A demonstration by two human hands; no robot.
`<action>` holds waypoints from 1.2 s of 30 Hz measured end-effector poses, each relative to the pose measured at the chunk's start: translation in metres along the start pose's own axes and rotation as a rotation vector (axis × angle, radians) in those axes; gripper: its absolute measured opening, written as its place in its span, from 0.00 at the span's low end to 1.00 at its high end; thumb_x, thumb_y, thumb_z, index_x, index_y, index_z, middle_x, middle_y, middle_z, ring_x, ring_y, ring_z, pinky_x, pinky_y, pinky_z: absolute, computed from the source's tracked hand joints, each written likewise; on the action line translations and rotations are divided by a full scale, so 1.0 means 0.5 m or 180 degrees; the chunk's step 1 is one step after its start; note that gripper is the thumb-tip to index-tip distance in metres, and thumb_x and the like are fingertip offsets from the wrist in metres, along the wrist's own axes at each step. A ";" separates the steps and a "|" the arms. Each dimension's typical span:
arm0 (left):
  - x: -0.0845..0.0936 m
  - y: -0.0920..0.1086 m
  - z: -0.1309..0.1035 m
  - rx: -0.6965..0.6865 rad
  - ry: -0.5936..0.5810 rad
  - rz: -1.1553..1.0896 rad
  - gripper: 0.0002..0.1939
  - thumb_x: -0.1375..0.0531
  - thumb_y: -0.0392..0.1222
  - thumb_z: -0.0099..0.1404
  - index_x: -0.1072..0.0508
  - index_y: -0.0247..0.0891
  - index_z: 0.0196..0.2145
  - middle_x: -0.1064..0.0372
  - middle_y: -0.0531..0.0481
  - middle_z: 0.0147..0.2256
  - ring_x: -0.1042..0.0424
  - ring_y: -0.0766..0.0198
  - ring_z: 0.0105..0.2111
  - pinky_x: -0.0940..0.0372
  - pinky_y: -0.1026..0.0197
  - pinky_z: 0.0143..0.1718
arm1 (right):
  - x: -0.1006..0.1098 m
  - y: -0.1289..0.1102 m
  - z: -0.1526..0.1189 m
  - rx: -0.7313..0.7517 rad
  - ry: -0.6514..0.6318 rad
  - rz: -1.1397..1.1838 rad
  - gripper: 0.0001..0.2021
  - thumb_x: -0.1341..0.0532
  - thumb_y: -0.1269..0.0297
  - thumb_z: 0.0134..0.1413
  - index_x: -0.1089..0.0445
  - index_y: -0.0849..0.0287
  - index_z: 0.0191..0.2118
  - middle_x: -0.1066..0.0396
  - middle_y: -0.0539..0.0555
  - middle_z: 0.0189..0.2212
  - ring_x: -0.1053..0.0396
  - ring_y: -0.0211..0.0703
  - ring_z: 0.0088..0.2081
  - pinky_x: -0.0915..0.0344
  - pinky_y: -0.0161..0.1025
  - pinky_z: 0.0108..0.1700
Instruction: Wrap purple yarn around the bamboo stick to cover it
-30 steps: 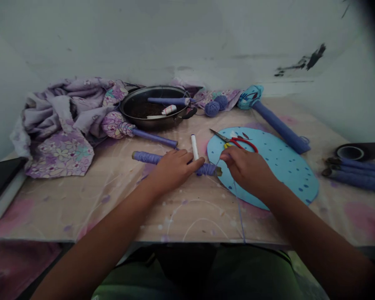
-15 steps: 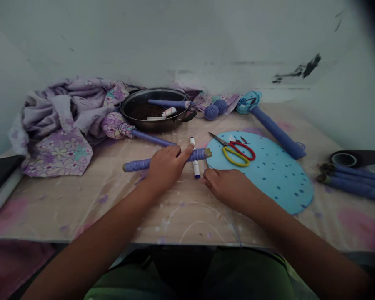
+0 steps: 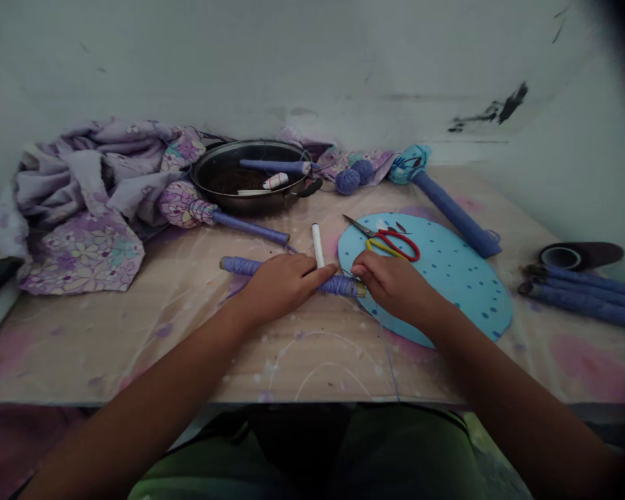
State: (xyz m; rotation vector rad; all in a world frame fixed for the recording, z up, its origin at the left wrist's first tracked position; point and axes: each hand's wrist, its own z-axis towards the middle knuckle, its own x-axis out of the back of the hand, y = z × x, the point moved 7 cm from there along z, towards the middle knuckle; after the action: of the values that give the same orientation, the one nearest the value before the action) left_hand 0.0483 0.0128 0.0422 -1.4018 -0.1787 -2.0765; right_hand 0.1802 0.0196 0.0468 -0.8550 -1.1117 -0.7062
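Note:
My left hand (image 3: 278, 288) is closed over a stick wrapped in purple yarn (image 3: 239, 266), pressing it against the table, with its thumb and fingers pointing right. The stick's bare brownish ends show on both sides. My right hand (image 3: 398, 286), fingers pinched together, holds a thin strand of yarn (image 3: 389, 357) just above the stick's right end. That strand trails down to the table's front edge. A white marker (image 3: 317, 244) lies behind the stick, its lower part hidden. Beyond my right hand, red-and-yellow scissors (image 3: 402, 247) rest on a blue spotted oval sheet (image 3: 473, 298).
At the back stands a dark pan (image 3: 239, 203) holding a purple stick. Flowered fabric (image 3: 88, 243) heaps at left, beside a cloth-headed stick (image 3: 250, 226). Yarn balls (image 3: 348, 182) and a blue-headed stick (image 3: 451, 208) sit further right. Wrapped sticks (image 3: 583, 298) lie at far right.
The wrapped stick has shifted right and nearer to me, under my left hand. My right hand has moved up and right, over the stick's end, now covering part of the scissors' yellow handle.

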 end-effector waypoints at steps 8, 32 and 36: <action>0.013 -0.018 -0.005 0.0050 0.0489 -0.0245 0.16 0.51 0.44 0.67 0.33 0.37 0.49 0.30 0.47 0.30 0.32 0.64 0.29 0.40 0.62 0.29 | -0.003 0.004 0.005 -0.0071 0.0296 0.0816 0.12 0.54 0.64 0.61 0.40 0.58 0.29 0.36 0.50 0.21 0.39 0.39 0.23 0.47 0.34 0.27; 0.006 -0.005 0.002 0.0033 -0.0003 -0.0121 0.16 0.50 0.36 0.66 0.34 0.40 0.50 0.31 0.49 0.30 0.32 0.64 0.31 0.41 0.63 0.30 | 0.028 0.008 -0.001 0.0007 0.0557 -0.0831 0.12 0.52 0.72 0.60 0.31 0.60 0.39 0.27 0.57 0.34 0.32 0.43 0.32 0.50 0.36 0.28; 0.039 -0.021 -0.009 0.0205 0.0710 -0.0355 0.16 0.51 0.42 0.67 0.35 0.39 0.51 0.31 0.48 0.32 0.32 0.65 0.31 0.38 0.63 0.31 | -0.017 0.013 0.011 0.0025 0.0002 -0.0886 0.12 0.51 0.72 0.59 0.31 0.59 0.38 0.27 0.55 0.32 0.32 0.41 0.29 0.53 0.36 0.25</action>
State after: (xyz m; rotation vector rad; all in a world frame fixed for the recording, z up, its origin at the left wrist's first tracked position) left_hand 0.0339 0.0112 0.0594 -1.1353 -0.2334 -2.2795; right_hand 0.1805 0.0280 0.0383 -0.6996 -1.2455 -0.9311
